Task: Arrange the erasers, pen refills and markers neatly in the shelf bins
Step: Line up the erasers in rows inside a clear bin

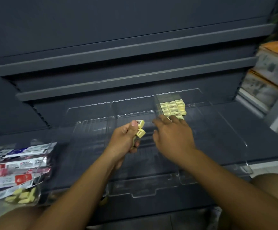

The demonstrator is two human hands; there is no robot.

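A person is crouching before a dark shelf (pixel 217 123) fitted with clear bins (pixel 143 188). The left hand (pixel 126 140) is closing around a small bunch of yellow erasers (pixel 140 129), two poking out above the thumb. The right hand (pixel 171 135) is reaching forward, fingers spread and carrying nothing, its fingertips touching the near edge of the eraser stack (pixel 173 107) packed just beyond it. Off to the left hand's side, a loose tub (pixel 35 180) is holding packets and more erasers. The risk: a careless nudge is likely to knock the neat rows askew, or the loosely gripped bunch may slip out.
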